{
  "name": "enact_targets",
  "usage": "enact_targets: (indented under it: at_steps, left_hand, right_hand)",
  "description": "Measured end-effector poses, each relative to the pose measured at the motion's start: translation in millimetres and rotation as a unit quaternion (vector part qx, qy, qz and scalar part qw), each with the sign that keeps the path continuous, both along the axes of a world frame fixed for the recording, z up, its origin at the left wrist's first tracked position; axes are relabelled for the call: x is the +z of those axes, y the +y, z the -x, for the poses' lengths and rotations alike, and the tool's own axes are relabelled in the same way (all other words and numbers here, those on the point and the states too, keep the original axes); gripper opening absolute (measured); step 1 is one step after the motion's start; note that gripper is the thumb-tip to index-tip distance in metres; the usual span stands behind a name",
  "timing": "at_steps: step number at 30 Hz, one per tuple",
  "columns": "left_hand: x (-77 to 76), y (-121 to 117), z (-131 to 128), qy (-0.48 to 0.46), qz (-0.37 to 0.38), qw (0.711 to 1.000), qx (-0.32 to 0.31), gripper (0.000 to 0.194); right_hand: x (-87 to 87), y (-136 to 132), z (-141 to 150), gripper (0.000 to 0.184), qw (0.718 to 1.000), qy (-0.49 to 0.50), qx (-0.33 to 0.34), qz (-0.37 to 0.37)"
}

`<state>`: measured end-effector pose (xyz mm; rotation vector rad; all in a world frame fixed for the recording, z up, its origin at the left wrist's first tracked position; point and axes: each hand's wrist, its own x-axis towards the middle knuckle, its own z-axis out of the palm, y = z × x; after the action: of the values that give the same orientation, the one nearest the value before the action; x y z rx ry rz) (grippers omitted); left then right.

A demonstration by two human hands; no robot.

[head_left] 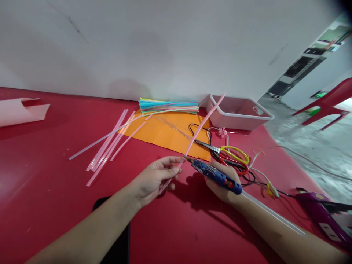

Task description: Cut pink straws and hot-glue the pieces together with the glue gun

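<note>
While the left hand pinches a pink strip, the right hand holds a glue gun to it

Left grip: thumb and fingers pressed together on the strip near its lower end; the rest slants up and right, free end in front of the pale pink box. Right grip: closed around the gun, trigger finger hidden. Nozzle is right at the strip, just beyond the left fingertips; can't tell if it touches. Clear glue stick pokes out the gun's rear, over the right forearm.

Strip and both hands are above the red table, near side of the orange sheet. Multicolored bundle lies along the sheet's far edge, loose strips left of it. Scissors sit just past the right hand, cables around them. Purple power strip at far right.
</note>
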<state>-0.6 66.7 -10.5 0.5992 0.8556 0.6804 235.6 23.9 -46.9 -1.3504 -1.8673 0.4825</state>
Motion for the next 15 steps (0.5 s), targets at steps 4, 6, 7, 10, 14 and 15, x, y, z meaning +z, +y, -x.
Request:
enact_targets:
  at_steps: [4,6,7,10,14,15]
  left_hand:
    - [-0.3,0.1,0.8,0.002,0.001,1.0,-0.003,0.023]
    - [-0.3,0.0,1.0,0.002,0.003,1.0,-0.004,0.024]
    - [-0.2,0.0,1.0,0.002,0.003,1.0,-0.005,0.025]
    - [0.4,-0.1,0.7,0.003,0.005,1.0,-0.005,0.026]
    - [1.1,0.0,0.5,0.004,0.006,1.0,-0.004,0.026]
    - [1.2,0.0,0.5,0.003,0.005,1.0,-0.005,0.026]
  right_hand:
    - [-1.8,-0.2,-1.0,0.009,1.0,-0.004,-0.007,0.003]
    - [-3.9,-0.4,-2.2,0.008,1.0,-0.008,-0.011,0.01]
    - [-4.9,-0.5,-2.8,0.008,1.0,-0.009,-0.012,0.013]
    - [-6.7,-0.7,-3.8,0.007,1.0,-0.01,-0.013,0.016]
    - [-6.0,-0.7,-3.3,0.008,1.0,-0.012,-0.02,0.013]
    - [-5.6,-0.7,-3.0,0.008,1.0,-0.011,-0.022,0.011]
